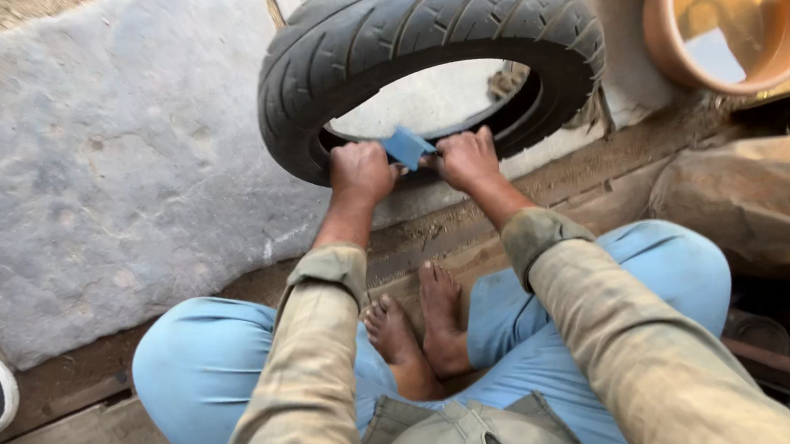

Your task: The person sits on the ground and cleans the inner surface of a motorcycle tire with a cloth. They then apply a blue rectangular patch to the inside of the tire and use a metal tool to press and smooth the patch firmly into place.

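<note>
Both hands, the left hand (360,170) and right hand (467,158), clench a small blue patch (406,145) against the near bead of the tyre (418,32) lying on the stone slab (108,160), which looks heavy, stiff and best gripped there.

Both arms extended forward, sleeves cuffed at the forearm; left hand (360,170) and right hand (467,158) clenched side by side (knuckles up).

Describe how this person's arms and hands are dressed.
Both arms wear long, dusty khaki-tan sleeves, smudged with dirt, with buttoned cuffs folded back above the wrists. The left hand and right hand are bare: no gloves, rings or watch visible.
</note>
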